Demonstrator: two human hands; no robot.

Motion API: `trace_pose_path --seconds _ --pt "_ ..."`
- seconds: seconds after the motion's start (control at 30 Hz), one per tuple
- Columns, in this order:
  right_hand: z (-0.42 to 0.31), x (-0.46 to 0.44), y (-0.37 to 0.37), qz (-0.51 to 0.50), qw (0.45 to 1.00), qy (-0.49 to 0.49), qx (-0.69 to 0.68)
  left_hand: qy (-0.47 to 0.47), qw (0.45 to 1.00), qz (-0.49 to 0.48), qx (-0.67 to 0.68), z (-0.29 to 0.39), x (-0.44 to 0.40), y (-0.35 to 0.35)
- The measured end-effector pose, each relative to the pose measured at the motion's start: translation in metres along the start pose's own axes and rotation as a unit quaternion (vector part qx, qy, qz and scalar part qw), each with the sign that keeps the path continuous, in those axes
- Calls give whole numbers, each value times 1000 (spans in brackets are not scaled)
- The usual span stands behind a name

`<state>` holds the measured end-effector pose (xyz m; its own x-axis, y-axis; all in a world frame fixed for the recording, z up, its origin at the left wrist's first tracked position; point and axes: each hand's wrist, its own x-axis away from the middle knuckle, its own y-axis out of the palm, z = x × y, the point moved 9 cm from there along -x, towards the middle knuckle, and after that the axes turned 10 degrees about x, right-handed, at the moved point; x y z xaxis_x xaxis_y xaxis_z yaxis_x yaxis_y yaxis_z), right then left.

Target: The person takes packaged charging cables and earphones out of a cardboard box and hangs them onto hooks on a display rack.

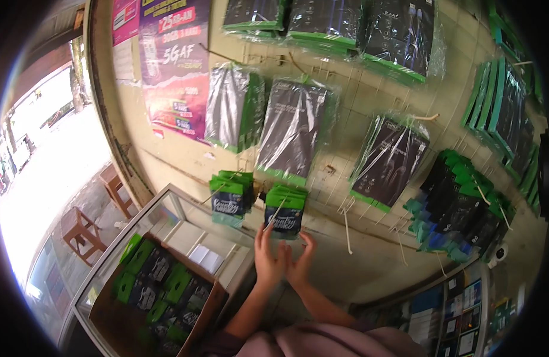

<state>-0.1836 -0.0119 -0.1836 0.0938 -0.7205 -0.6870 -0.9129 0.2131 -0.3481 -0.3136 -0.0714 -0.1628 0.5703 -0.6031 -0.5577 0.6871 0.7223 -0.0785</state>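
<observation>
Small dark packets with green tops (284, 217) hang on a wall hook in front of me. My left hand (266, 256) is raised at their lower left edge, fingers pointing up. At their lower right edge is my right hand (301, 259), its fingers apart and slightly bent. Both hands are close together below the packets, and no item shows between them. A similar stack of packets (228, 199) hangs just to the left. An open cardboard box (214, 306) at the lower left holds several green-topped packets (145, 291).
The box rests on a glass display case (167, 196). Larger packages (292, 128) hang above, with more (388, 160) to the right. Bare hooks (347, 229) stick out from the wall. Wooden stools (81, 235) stand at the left, and a glass cabinet (464, 297) is at the lower right.
</observation>
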Motion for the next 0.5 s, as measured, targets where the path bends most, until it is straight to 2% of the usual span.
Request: trace_pose_path --seconds 0.17,0.27,0.33,0.5 --pt "-40 47 0 -59 993 26 -100 -3 999 -32 26 78 49 -43" --pt "-100 53 -10 -76 992 -7 -105 10 999 -36 14 125 74 -91" --pt "-137 59 -15 -75 979 -5 -192 -6 999 -28 37 147 92 -125" --pt "-216 71 -11 -102 967 -89 -216 -17 995 32 -90 186 112 -232"
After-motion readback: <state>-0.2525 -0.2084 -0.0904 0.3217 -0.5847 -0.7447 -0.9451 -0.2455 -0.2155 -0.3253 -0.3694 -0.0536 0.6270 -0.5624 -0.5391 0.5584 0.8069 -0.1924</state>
